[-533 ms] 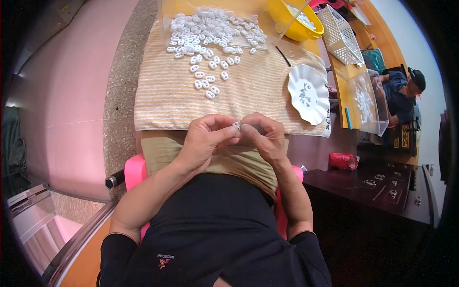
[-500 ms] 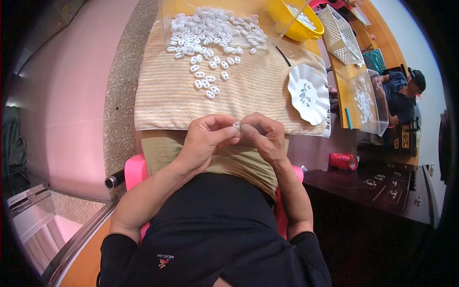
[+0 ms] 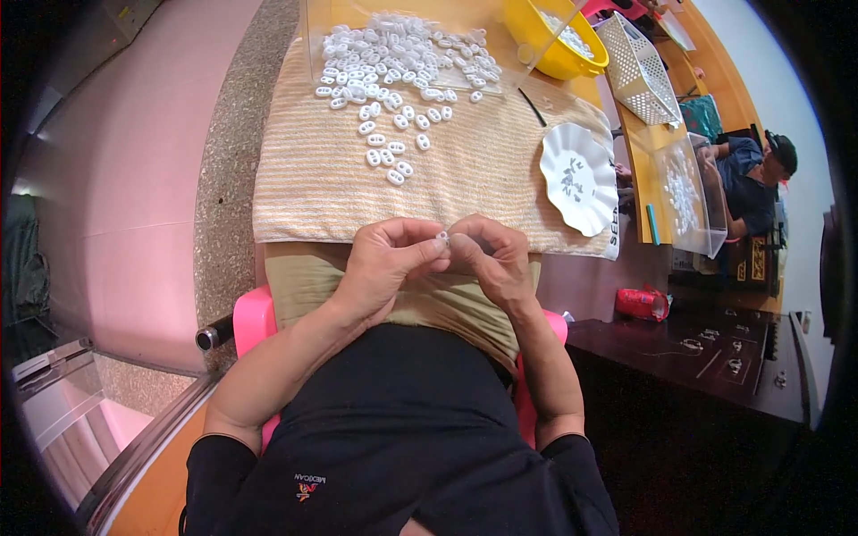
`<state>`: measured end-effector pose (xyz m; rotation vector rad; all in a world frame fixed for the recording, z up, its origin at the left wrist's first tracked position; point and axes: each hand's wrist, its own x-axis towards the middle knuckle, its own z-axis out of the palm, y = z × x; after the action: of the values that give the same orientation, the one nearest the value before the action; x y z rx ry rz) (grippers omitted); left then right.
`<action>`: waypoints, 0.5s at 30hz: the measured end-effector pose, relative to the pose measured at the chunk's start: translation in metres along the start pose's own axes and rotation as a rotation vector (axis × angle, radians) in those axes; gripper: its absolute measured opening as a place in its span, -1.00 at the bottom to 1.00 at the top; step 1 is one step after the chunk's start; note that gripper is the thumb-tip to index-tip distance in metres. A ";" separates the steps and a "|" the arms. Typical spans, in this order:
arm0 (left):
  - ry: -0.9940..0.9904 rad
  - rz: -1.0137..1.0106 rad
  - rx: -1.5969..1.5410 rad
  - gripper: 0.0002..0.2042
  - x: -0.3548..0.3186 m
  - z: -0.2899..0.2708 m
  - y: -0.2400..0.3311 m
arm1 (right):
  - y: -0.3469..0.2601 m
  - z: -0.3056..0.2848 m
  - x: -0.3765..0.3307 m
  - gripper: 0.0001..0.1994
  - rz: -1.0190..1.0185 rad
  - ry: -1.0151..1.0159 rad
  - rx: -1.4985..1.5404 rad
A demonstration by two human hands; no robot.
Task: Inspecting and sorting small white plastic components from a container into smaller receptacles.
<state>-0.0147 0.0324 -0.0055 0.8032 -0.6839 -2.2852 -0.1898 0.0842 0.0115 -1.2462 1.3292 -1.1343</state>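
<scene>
My left hand point(image 3: 382, 259) pinches a small white plastic two-hole piece point(image 3: 443, 237) between thumb and fingertips, just off the near edge of the towel. Against it from the other side press the closed thumb and fingers of my right hand point(image 3: 497, 261); whether a smaller part sits in them is hidden. Many like white oval pieces point(image 3: 380, 62) lie heaped at the towel's far side, with several loose ones point(image 3: 387, 157) trailing toward me. To the right, a white wavy-rimmed dish point(image 3: 601, 170) holds small grey bits point(image 3: 572, 181).
A striped towel point(image 3: 313, 192) covers the table. Beyond the dish lies a thin black stick point(image 3: 533, 107). A yellow basin point(image 3: 536, 45) and a white perforated basket point(image 3: 639, 71) stand at the far right. Another person point(image 3: 755, 174) sits by a clear bin point(image 3: 715, 223).
Both hands stay in nearly the same place, still closed around the small white piece. The view has shifted slightly, and little else differs.
</scene>
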 end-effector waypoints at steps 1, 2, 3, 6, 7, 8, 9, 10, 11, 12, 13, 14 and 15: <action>-0.001 0.000 0.000 -0.84 0.000 0.000 -0.001 | 0.002 0.000 0.000 -0.88 0.000 -0.005 -0.002; -0.001 -0.001 0.000 -0.84 0.000 0.001 -0.001 | 0.003 0.000 -0.001 -0.88 0.000 -0.011 -0.003; 0.009 0.007 -0.006 -0.84 0.000 0.002 0.000 | 0.003 0.000 -0.001 -0.88 0.000 -0.011 -0.003; 0.019 0.010 0.007 -0.84 0.000 0.001 -0.001 | 0.002 0.002 -0.002 -0.87 0.029 -0.002 0.037; 0.019 0.007 0.025 -0.84 0.000 0.000 -0.001 | 0.000 0.003 -0.002 -0.87 0.050 0.003 0.060; 0.019 0.006 0.025 -0.84 0.000 0.000 -0.002 | -0.001 0.004 -0.002 -0.87 0.071 0.007 0.083; 0.021 0.011 0.032 -0.84 0.000 0.001 -0.002 | 0.000 0.004 -0.002 -0.87 0.072 0.007 0.083; 0.024 0.017 0.039 -0.84 -0.001 0.001 -0.002 | 0.001 0.004 -0.002 -0.87 0.059 0.011 0.057; 0.024 0.016 0.038 -0.84 -0.001 0.001 -0.002 | 0.002 0.004 -0.002 -0.87 0.047 0.015 0.030; 0.027 0.024 0.049 -0.84 -0.001 0.001 -0.002 | 0.001 0.005 -0.002 -0.87 0.048 0.015 0.030; 0.031 0.033 0.060 -0.84 -0.001 0.001 -0.002 | 0.000 0.006 -0.002 -0.87 0.063 0.018 0.046; 0.032 0.034 0.059 -0.84 -0.002 0.001 -0.003 | -0.001 0.006 -0.002 -0.86 0.079 0.020 0.062; 0.028 0.060 0.077 -0.84 -0.002 0.001 -0.004 | 0.000 0.007 -0.003 -0.86 0.078 0.019 0.062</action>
<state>-0.0155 0.0363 -0.0066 0.8376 -0.7769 -2.2018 -0.1833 0.0866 0.0107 -1.1316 1.3350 -1.1261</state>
